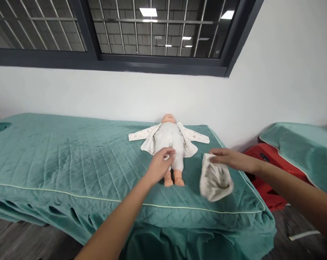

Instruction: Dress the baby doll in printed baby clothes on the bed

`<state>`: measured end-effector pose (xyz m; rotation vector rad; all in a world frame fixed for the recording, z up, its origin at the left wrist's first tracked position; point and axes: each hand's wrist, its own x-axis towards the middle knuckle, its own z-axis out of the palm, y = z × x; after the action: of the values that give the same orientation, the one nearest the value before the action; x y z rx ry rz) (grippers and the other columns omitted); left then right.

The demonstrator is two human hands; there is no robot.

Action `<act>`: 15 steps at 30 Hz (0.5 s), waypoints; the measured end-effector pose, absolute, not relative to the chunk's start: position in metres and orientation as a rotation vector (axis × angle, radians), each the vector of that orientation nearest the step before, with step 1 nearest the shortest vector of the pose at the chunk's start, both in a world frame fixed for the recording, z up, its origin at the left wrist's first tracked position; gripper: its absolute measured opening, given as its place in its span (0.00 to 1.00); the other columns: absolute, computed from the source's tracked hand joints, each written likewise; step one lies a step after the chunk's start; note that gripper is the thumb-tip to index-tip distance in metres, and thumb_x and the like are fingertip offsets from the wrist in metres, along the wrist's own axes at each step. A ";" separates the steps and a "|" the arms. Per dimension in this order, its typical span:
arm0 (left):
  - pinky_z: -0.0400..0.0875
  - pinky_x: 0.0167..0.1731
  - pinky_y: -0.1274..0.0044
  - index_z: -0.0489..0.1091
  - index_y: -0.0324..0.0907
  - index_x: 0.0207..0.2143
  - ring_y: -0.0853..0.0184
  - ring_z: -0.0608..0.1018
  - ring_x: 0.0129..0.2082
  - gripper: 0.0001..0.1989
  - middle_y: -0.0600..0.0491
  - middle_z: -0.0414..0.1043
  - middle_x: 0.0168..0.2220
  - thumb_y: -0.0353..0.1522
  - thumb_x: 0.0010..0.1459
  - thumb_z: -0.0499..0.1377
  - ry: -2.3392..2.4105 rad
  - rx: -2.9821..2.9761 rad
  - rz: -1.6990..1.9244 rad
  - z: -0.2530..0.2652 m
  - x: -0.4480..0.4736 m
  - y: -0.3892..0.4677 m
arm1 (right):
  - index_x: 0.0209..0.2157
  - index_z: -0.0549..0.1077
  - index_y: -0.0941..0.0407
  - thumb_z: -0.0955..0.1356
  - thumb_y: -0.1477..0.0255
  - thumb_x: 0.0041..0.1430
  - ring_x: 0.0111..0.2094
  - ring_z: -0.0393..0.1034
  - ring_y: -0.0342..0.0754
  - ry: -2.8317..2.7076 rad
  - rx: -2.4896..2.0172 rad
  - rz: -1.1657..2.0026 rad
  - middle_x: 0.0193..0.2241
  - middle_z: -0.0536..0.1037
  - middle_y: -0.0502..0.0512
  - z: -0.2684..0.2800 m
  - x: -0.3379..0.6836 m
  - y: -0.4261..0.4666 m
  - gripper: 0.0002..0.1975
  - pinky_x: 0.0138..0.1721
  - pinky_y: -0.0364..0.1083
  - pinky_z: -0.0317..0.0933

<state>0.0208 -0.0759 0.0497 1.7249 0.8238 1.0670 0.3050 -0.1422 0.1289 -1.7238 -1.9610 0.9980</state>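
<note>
A baby doll (pixel 169 118) lies on its back on a green quilted bed cover, head toward the wall and bare feet toward me. Its torso and legs are white, and an unfastened white printed jacket (pixel 139 135) is spread out under it, sleeves out to both sides. My left hand (pixel 160 163) is over the doll's legs, fingers curved and a gap between thumb and forefinger; nothing shows in it. To the right of the doll, my right hand (pixel 225 158) grips a small whitish baby garment (pixel 216 180) by its upper edge. The garment hangs bunched and slightly blurred, its exact kind unclear.
The green bed (pixel 71 155) has piped edges and a draped skirt. A white wall (pixel 112 94) and a dark-framed barred window (pixel 158 65) stand behind it. On the right are a red plastic object (pixel 271 159) and another green cover (pixel 301 141).
</note>
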 end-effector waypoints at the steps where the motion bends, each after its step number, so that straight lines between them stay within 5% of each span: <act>1: 0.68 0.54 0.69 0.72 0.43 0.46 0.61 0.76 0.50 0.13 0.48 0.76 0.47 0.36 0.60 0.59 0.665 1.685 0.954 0.063 0.026 -0.085 | 0.31 0.74 0.56 0.68 0.57 0.57 0.30 0.68 0.48 -1.885 -1.613 1.058 0.28 0.74 0.51 0.141 0.292 -0.142 0.16 0.31 0.45 0.62; 6: 0.70 0.42 0.73 0.71 0.41 0.47 0.61 0.77 0.43 0.19 0.50 0.76 0.44 0.43 0.58 0.62 0.408 1.580 0.771 0.118 0.034 -0.110 | 0.33 0.74 0.56 0.72 0.59 0.56 0.27 0.65 0.43 -1.628 -1.322 1.046 0.26 0.73 0.49 0.189 0.238 -0.143 0.14 0.28 0.42 0.59; 11: 0.70 0.46 0.72 0.72 0.42 0.46 0.64 0.75 0.46 0.14 0.50 0.74 0.48 0.30 0.56 0.61 0.643 1.735 1.085 0.156 0.013 -0.108 | 0.44 0.76 0.53 0.72 0.65 0.58 0.24 0.64 0.41 -1.626 -1.257 0.785 0.26 0.73 0.47 0.220 0.221 -0.147 0.13 0.27 0.42 0.59; 15: 0.70 0.46 0.70 0.73 0.42 0.42 0.65 0.75 0.41 0.10 0.50 0.75 0.44 0.35 0.59 0.60 0.726 1.841 1.165 0.184 0.002 -0.109 | 0.49 0.77 0.52 0.71 0.70 0.59 0.28 0.67 0.43 -1.643 -1.187 0.635 0.30 0.74 0.48 0.237 0.216 -0.149 0.16 0.30 0.43 0.63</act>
<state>0.0015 -0.1093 0.1843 1.8411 0.7262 1.1647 0.2162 -0.1491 0.2372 -1.1870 -1.6427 0.6351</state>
